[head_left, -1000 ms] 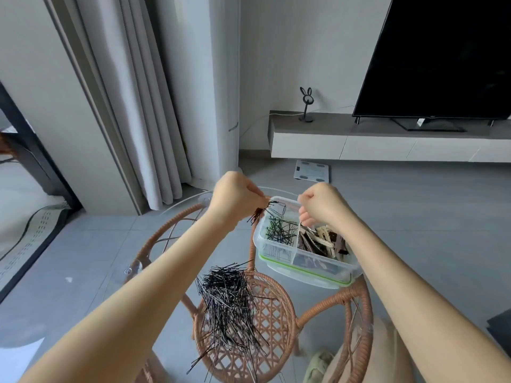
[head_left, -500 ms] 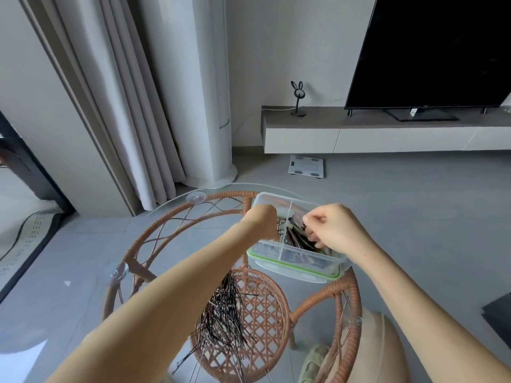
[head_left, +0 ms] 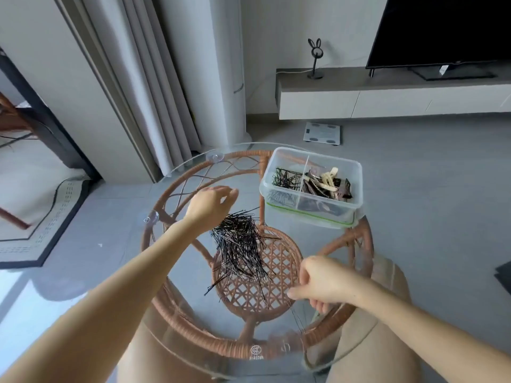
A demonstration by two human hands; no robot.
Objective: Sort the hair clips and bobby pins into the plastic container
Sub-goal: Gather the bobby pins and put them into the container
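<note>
A clear plastic container [head_left: 356,172] with a divider stands at the far right of a round glass-topped rattan table [head_left: 154,217]. Its left compartment holds black bobby pins [head_left: 284,178]; its right one holds brown and cream hair clips [head_left: 327,183]. A loose pile of black bobby pins [head_left: 239,244] lies on the glass in the middle. My left hand [head_left: 211,204] hovers just above the pile's far edge, fingers spread and empty. My right hand [head_left: 322,283] sits at the pile's near right, fingers curled down on the glass; thin pins lie under it, and whether it grips one is unclear.
My knees [head_left: 367,327] in beige trousers are under the table's near edge. Beyond it are grey floor tiles, a white scale [head_left: 322,132], curtains [head_left: 154,78], a low TV bench [head_left: 387,98] with a bunny-eared stand [head_left: 315,59] and a television [head_left: 442,31].
Both hands have left the container and come back toward me. The left now hangs over the loose pile, the right has dropped to the table's near right. The view tilted down.
</note>
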